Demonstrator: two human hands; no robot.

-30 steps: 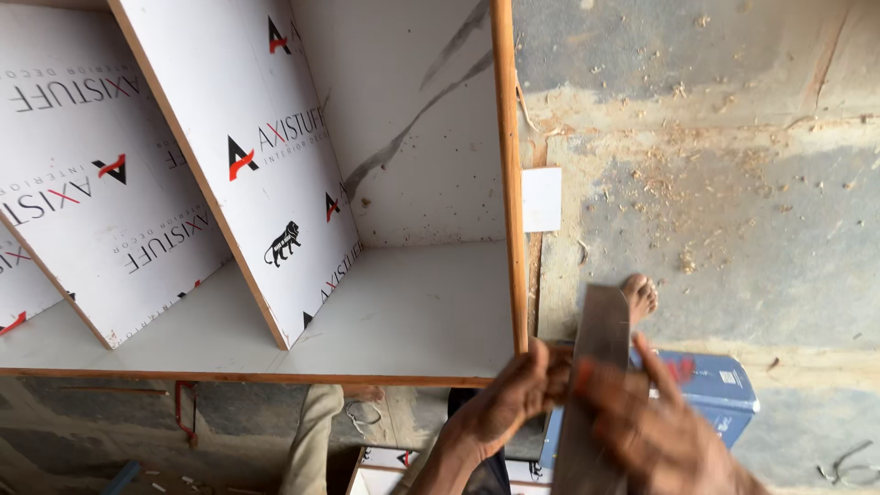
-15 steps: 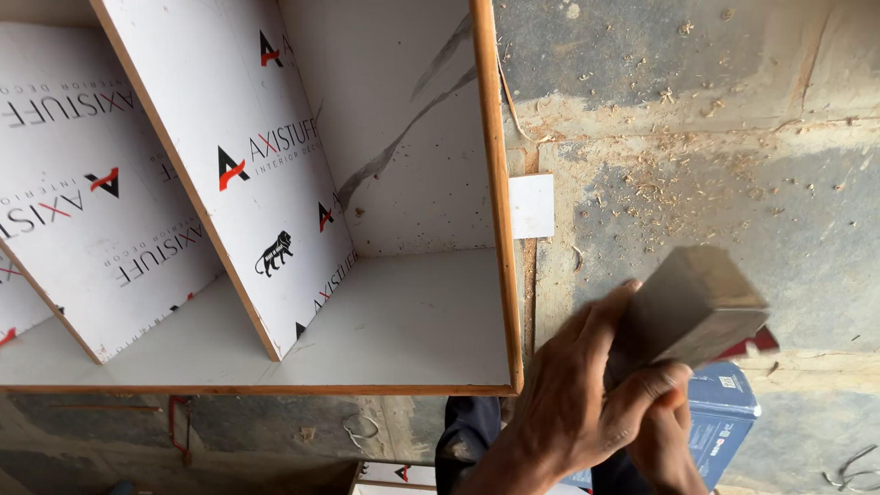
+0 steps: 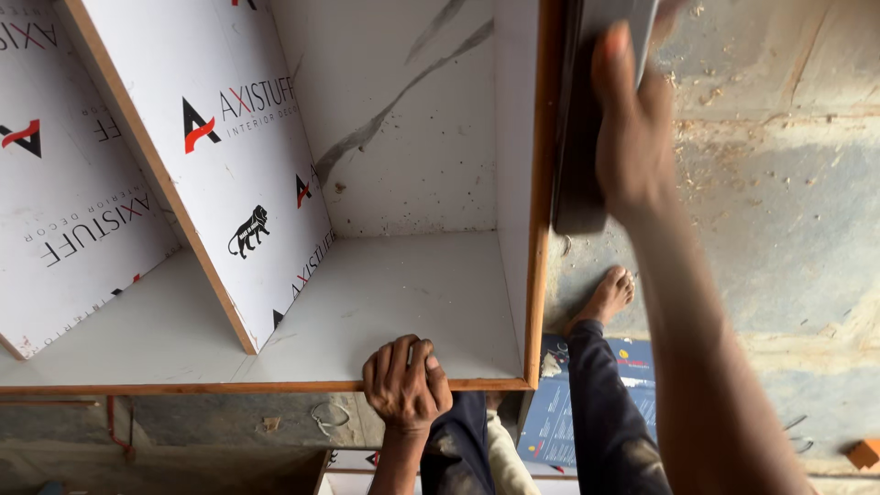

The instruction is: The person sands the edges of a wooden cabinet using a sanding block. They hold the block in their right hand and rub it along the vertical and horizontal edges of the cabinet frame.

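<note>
your left hand (image 3: 406, 382) curled tight over the front edge of the white cabinet (image 3: 422, 302). your right hand (image 3: 632, 137) clamped a dark flat block (image 3: 577, 156), pressed against the cabinet's orange-edged side panel (image 3: 543, 202).

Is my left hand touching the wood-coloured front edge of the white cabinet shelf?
Touching. The head view shows the left hand with its fingers curled over the wood-coloured front edge of the white cabinet shelf, with no gap.

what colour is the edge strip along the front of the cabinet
Orange-brown, like wood edging; the head view shows it.
</note>
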